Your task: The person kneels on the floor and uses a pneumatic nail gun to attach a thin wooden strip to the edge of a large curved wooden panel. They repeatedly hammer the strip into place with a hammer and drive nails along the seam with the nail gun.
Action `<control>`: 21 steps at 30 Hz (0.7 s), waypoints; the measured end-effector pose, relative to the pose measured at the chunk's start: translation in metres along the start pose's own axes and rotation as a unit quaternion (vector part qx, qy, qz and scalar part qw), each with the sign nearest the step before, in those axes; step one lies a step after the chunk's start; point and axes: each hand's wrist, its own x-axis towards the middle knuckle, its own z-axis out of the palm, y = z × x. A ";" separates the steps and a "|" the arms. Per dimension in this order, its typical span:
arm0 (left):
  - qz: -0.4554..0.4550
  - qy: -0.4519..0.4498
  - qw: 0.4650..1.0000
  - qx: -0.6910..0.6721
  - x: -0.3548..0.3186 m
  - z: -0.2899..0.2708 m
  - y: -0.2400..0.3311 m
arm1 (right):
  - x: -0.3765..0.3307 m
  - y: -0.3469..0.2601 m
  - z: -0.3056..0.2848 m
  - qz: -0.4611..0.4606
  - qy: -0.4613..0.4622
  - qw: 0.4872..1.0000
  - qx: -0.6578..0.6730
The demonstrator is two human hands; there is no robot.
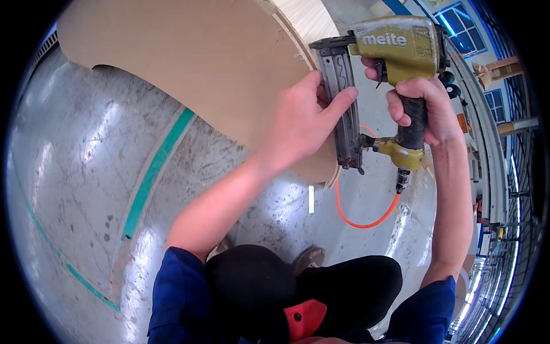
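Your two hands are both engaged with one nail gun (398, 49). The left hand (301, 117) is closed around its magazine (348, 140), thumb across the near face and fingers behind; the right hand (429, 106) wraps the black grip (411, 125), with a finger near the single trigger. The tool is held up before you, in front of the right-hand edge of one board (172, 63); whether it touches that edge cannot be told.

The magazine, a long, narrow metal case, is the one container clearly seen; its contents are hidden. One smooth orange hose (361, 226) loops from a metal fitting (403, 180) beneath the grip.

The tool's body is scuffed, olive-coloured and rounded. The board is flat, matt brown and curved in outline, with a layered edge; one piece of pale, grained wood (309, 20) adjoins it at the top. Below lies a glossy, stained grey floor (91, 189) bearing two green stripes (153, 169) and one short white strip (311, 199). Two of your shoes (309, 260) show, one only in part, along with two blue sleeves (180, 292).
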 end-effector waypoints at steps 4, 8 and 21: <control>0.025 0.012 0.999 0.023 0.001 0.003 -0.003 | 0.000 0.000 -0.001 -0.018 -0.012 1.000 -0.014; 0.032 0.021 0.999 0.026 0.001 0.005 -0.005 | -0.001 0.000 -0.001 -0.038 -0.011 0.999 -0.019; 0.028 0.025 0.998 0.051 0.000 0.005 0.002 | 0.005 0.000 -0.010 -0.031 -0.053 0.997 -0.042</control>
